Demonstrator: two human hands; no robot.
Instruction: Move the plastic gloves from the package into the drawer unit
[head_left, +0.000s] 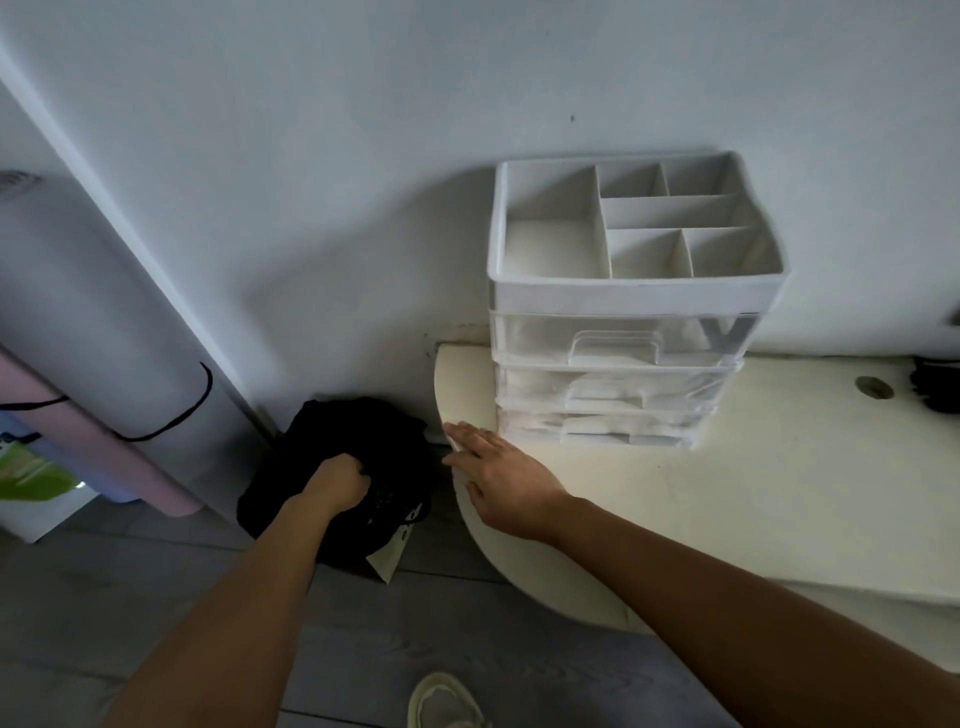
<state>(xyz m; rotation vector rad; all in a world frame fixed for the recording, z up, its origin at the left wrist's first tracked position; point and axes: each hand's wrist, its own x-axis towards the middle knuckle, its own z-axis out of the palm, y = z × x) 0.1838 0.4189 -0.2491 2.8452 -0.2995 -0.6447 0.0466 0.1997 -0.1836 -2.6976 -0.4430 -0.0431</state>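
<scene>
A white drawer unit (618, 364) with three clear drawers and a divided open tray on top stands on the cream desk (779, 493) against the wall. All three drawers are closed, with pale contents showing through the lower two. On the floor left of the desk sits a black bag (384, 441). My left hand (337, 480) reaches down into it, its fingers curled around the black material. My right hand (498, 467) lies flat with straight fingers on the desk's rounded left edge, just left of the bottom drawer. No gloves or package are visible.
Rolled mats, grey (104, 338) and pink (93, 452), lean against the wall at left. A pale paper tag (387, 558) sticks out below the bag. A dark object (935, 384) lies at the desk's far right, next to a cable hole (874, 387). My shoe (447, 701) is on the wooden floor.
</scene>
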